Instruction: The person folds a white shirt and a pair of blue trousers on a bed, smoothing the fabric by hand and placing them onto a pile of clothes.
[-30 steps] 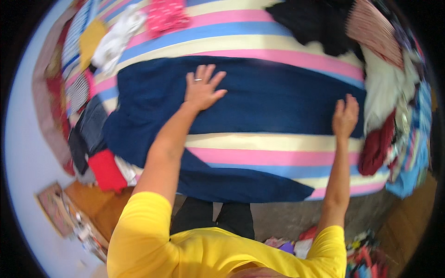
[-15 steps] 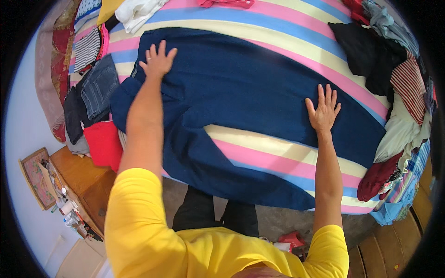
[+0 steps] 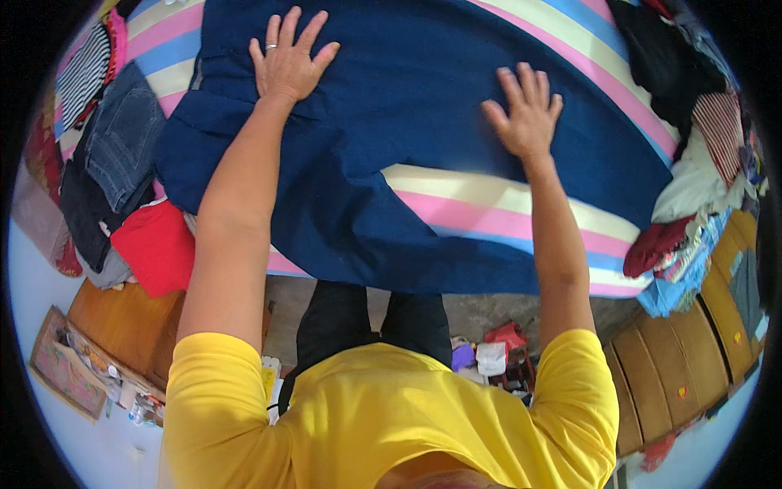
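Dark navy trousers [image 3: 423, 106] lie spread across a bed with a striped sheet [image 3: 489, 200], waist to the left and legs running right. One leg reaches along the far side; the other drapes toward the near edge, with creases around the crotch. My left hand [image 3: 289, 61] rests flat near the waist, fingers spread, a ring on one finger. Farther right, my right hand [image 3: 525, 118] lies flat on the far leg, fingers apart. Both palms press on the cloth and neither grips it.
Left of the trousers lie folded jeans [image 3: 122, 134], a red cloth [image 3: 155, 248] and a black-and-white striped garment [image 3: 84, 77]. A heap with black cloth [image 3: 672, 65] and a maroon garment [image 3: 658, 247] sits at the right. A wooden cabinet [image 3: 122, 318] stands lower left, brown cushioned furniture [image 3: 668, 375] lower right.
The view has shifted, so the bed sits higher in it. My right hand has moved left along the far leg, closer to my left hand. Both hands stay flat on the trousers.
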`<action>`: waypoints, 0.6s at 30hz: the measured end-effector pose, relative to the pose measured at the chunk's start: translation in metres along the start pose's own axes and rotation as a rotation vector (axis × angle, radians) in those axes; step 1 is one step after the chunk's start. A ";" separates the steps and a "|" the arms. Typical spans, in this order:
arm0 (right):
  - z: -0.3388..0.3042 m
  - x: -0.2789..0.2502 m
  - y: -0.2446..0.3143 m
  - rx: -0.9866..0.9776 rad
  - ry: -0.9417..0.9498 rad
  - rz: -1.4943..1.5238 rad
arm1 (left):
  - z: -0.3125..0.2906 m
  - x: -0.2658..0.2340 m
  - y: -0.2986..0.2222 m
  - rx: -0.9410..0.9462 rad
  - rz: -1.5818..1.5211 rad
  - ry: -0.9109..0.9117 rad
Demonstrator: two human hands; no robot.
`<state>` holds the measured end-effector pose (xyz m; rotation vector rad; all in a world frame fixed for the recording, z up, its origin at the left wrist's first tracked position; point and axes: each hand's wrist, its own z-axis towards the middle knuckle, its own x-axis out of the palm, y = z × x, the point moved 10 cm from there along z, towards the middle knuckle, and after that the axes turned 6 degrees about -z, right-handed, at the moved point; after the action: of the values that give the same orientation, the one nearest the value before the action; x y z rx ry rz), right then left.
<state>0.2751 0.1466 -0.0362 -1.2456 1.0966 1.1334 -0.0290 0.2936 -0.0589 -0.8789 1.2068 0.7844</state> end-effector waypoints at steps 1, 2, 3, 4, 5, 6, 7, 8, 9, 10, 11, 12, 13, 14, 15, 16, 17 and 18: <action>-0.010 0.001 -0.040 0.115 0.020 -0.024 | 0.001 0.002 0.001 0.000 0.011 0.028; -0.027 0.003 -0.089 0.318 0.048 -0.071 | 0.001 0.003 0.000 -0.007 0.017 0.040; -0.055 0.006 -0.139 0.543 0.114 -0.114 | 0.003 0.003 0.002 -0.021 0.017 0.045; -0.090 0.008 -0.182 0.719 0.202 -0.168 | 0.002 0.007 0.003 -0.036 0.037 0.079; -0.129 0.005 -0.216 0.857 0.275 -0.240 | 0.003 0.004 0.002 -0.030 -0.001 0.036; -0.170 -0.002 -0.238 0.980 0.221 -0.178 | 0.002 0.006 0.002 -0.028 -0.010 0.044; -0.204 -0.014 -0.243 0.999 0.100 -0.144 | 0.001 0.012 0.004 -0.043 0.041 0.085; -0.246 -0.016 -0.244 1.059 0.068 -0.011 | 0.000 0.011 0.002 -0.023 0.007 0.073; -0.282 -0.023 -0.220 1.038 -0.023 -0.095 | 0.000 0.014 0.004 -0.028 0.023 0.098; -0.340 -0.017 -0.203 1.257 -0.025 0.019 | 0.001 0.010 0.003 -0.011 0.034 0.063; -0.396 -0.010 -0.179 1.499 0.082 -0.023 | 0.003 0.015 0.007 -0.026 0.040 0.137; -0.439 -0.003 -0.145 1.603 0.033 0.251 | 0.005 0.018 0.010 -0.034 0.023 0.208; -0.492 -0.001 -0.101 1.925 -0.084 0.253 | 0.009 0.011 0.010 -0.021 -0.060 0.198; -0.520 0.018 -0.057 2.049 -0.204 0.679 | 0.009 0.015 0.013 -0.044 -0.100 0.309; -0.539 0.035 -0.008 2.208 -0.232 0.960 | 0.015 0.002 0.017 -0.054 -0.281 0.290; -0.546 0.049 0.040 2.382 -0.271 1.224 | 0.019 0.000 0.027 -0.146 -0.436 0.382; -0.541 0.053 0.063 2.357 -0.264 1.276 | 0.015 -0.026 0.037 -0.220 -0.725 0.221; -0.529 0.063 0.099 2.430 -0.265 1.556 | 0.008 -0.051 0.050 -0.276 -0.673 0.081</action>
<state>0.1869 -0.3808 -0.1263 1.7927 1.8221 0.0205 -0.0792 0.3210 -0.0155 -1.4535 0.7928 0.3672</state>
